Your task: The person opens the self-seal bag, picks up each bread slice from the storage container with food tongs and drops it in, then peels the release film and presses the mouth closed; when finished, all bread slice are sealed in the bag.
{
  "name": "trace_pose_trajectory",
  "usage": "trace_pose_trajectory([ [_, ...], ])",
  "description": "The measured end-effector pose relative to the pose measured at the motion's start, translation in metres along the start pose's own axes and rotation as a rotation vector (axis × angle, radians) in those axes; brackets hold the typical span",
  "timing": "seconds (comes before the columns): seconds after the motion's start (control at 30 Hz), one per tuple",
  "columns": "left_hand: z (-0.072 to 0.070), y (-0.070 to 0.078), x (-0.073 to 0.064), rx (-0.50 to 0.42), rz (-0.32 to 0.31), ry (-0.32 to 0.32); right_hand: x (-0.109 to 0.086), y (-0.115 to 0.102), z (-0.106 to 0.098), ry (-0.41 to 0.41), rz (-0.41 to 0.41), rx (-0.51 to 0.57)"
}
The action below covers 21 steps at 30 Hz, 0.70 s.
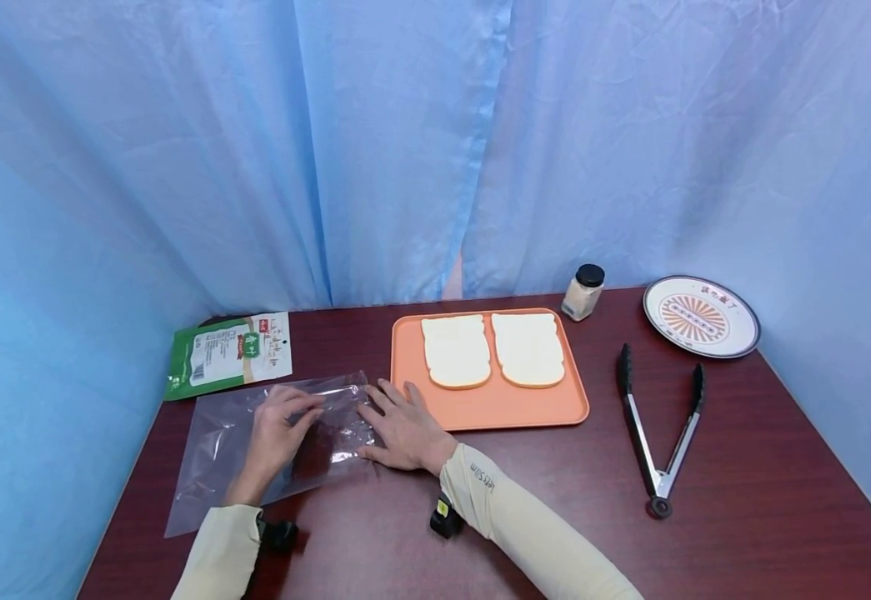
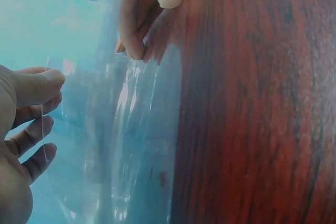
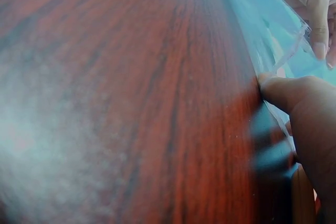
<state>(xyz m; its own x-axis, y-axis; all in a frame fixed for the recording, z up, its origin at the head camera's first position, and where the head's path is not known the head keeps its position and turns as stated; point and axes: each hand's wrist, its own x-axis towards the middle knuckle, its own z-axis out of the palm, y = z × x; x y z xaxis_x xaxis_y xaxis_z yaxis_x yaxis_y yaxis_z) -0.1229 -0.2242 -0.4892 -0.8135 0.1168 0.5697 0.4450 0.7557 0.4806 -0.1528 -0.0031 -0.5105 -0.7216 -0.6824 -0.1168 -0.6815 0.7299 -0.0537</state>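
Note:
A clear plastic bag (image 1: 213,450) lies flat on the left part of the table, slightly wrinkled and shiny. Over its middle, my left hand (image 1: 273,429) pinches the upper film; the left wrist view shows the thumb and fingertips of this hand (image 2: 23,108) at a thin edge of plastic. My right hand (image 1: 408,433) rests with spread fingers on the bag's right end, next to the orange tray (image 1: 420,408). In the right wrist view, the thumb of that hand (image 3: 310,114) touches the bag's edge, where the film lifts a little.
Two slices of bread (image 1: 458,354) lie on the tray. A green and white packet (image 1: 221,354) is behind the bag. Toward the right are a black-lidded jar (image 1: 583,293), a patterned plate (image 1: 701,317) and spread tongs (image 1: 660,479). Blue curtains (image 1: 397,150) enclose the table.

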Motion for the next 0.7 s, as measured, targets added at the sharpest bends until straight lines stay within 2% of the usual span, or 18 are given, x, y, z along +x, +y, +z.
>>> trace_pose_trajectory([
  [0.47,-0.0006,0.0001,0.0006,-0.01,-0.047,0.0,0.0001,-0.0006,-0.0021,-0.003,0.001,-0.002],
  [0.7,-0.0002,0.0032,0.0016,0.0,-0.045,-0.011,0.001,-0.001,-0.0021,0.001,0.003,-0.006],
])
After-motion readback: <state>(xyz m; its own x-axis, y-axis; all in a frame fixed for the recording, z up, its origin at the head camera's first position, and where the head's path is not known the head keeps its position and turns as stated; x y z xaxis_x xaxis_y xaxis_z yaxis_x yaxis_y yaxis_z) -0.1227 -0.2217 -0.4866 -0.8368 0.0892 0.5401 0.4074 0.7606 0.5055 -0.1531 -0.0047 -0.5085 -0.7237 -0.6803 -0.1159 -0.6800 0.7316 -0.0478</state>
